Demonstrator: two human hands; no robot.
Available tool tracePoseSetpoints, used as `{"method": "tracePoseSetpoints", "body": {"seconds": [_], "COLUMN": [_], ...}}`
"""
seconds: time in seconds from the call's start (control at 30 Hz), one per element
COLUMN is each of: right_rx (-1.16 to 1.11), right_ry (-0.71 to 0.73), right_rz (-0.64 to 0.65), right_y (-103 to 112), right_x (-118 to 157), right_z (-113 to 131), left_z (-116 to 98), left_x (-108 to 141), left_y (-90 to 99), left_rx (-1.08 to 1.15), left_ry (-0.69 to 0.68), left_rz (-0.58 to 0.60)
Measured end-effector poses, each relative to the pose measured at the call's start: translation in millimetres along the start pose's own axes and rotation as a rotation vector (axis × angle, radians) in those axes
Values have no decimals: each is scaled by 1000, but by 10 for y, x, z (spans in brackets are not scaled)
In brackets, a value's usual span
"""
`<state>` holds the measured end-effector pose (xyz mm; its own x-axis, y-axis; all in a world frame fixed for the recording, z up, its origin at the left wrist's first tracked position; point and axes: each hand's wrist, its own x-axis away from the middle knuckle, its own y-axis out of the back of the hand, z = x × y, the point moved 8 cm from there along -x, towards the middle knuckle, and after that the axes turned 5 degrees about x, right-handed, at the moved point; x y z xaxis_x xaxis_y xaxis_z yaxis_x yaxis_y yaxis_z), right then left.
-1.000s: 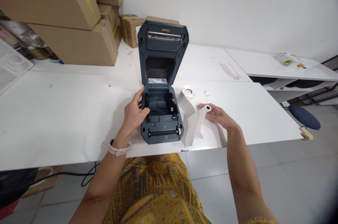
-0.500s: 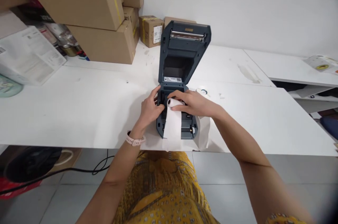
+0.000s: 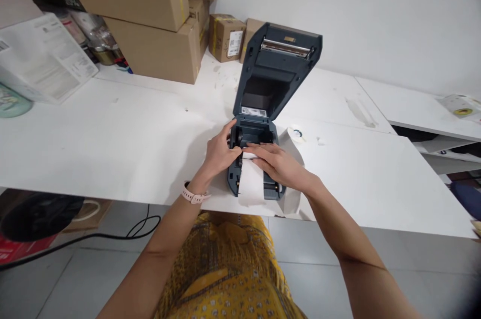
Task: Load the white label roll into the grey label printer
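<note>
A dark grey label printer [image 3: 280, 71] stands on the white table with its lid tilted up. A white paper roll [image 3: 248, 155] lies inside its lower half, and its loose strip [image 3: 251, 182] hangs over the front edge of the printer. My right hand [image 3: 278, 165] covers most of the roll, its fingers wrapped over the top. My left hand [image 3: 221, 151] grips the printer's left wall, thumb inside by the roll's left end and forefinger near the hinge.
Cardboard boxes [image 3: 158, 53] are stacked at the back left, with a small taped box [image 3: 226, 38] beside them. A curled backing strip [image 3: 295, 154] lies right of the printer. A label roll [image 3: 463, 108] sits far right.
My right hand has flattened over the paper roll, which now sits lower in the printer and is more covered. The view has shifted, so the printer appears slightly further right.
</note>
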<state>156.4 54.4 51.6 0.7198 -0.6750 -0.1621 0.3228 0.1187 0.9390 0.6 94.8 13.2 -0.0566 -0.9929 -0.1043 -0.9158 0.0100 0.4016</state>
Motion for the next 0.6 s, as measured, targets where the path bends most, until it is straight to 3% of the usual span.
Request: {"method": "tracePoseSetpoints", "body": {"seconds": [0.27, 0.43, 0.6], "right_rx": [-88, -72, -32], "right_ry": [35, 34, 122], "right_rz": [-62, 44, 213], "right_y": [82, 31, -133], "right_x": [220, 294, 431], "right_z": [169, 217, 153], "left_z": [7, 6, 28], "left_x": [4, 13, 3], "left_y": [6, 7, 1], "left_rx": [62, 64, 66], "left_ry": [-13, -3, -21], "left_rz": [18, 24, 9]}}
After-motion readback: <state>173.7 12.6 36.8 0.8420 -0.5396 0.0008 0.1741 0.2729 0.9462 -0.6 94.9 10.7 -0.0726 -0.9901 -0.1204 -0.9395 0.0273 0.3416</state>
